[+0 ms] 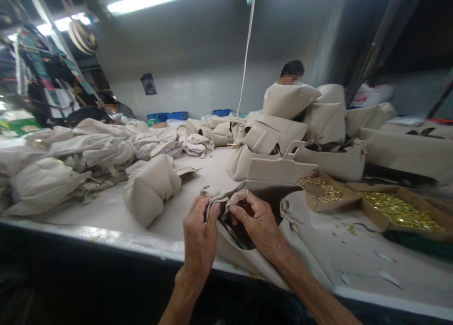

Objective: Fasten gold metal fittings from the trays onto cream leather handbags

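Note:
A beige handbag (304, 240) lies open at the table's near edge, its dark inside showing between my hands. My left hand (201, 226) pinches the bag's edge at its left end, thumb pressed against the fingers. Close beside it, my right hand (256, 221) has thumb and forefinger closed on a fold or strap end of the same bag. Any small part between the fingertips is too small to make out. A metal fitting (293, 226) hangs at the bag's right end. Left of my hands sits another beige bag (152, 188).
Cardboard trays of gold metal pieces (399, 209) and small gold fittings (322, 189) stand at the right. Beige bags (329, 159) are stacked behind, and soft beige pieces (78, 150) heap up at the left. Scraps lie near the front edge. Two people sit across the table.

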Motion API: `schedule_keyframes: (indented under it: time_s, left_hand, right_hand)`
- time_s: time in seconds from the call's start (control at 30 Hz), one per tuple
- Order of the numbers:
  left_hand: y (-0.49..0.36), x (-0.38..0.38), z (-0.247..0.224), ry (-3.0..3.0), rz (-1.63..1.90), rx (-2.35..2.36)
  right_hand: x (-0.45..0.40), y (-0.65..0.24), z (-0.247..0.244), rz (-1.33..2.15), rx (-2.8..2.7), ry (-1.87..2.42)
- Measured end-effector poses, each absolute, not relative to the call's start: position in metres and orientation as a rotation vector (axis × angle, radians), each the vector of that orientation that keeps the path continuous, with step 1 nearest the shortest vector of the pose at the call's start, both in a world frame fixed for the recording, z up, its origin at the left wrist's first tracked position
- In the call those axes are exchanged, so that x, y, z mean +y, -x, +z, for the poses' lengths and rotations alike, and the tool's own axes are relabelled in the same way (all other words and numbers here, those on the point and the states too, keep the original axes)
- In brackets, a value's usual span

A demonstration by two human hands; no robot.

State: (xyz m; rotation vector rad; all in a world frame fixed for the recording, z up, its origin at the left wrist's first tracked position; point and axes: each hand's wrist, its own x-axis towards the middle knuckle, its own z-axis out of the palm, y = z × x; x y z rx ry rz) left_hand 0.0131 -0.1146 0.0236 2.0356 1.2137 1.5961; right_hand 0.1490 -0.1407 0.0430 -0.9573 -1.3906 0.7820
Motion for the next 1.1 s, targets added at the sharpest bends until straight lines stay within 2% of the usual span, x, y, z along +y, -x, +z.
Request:
schedule_keyframes:
  time_s: [0.27, 1.1]
  left_hand:
    - [-0.019, -0.111, 0.026, -1.897, 1.579, 1.196]
    - [-0.02, -0.115, 0.023, -1.878, 1.642, 1.055]
  right_hand:
    - [-0.14, -0.145, 0.032, 0.4, -1.567, 1.104]
    - [-0.135, -0.135, 0.03, 0.499, -1.329, 1.26]
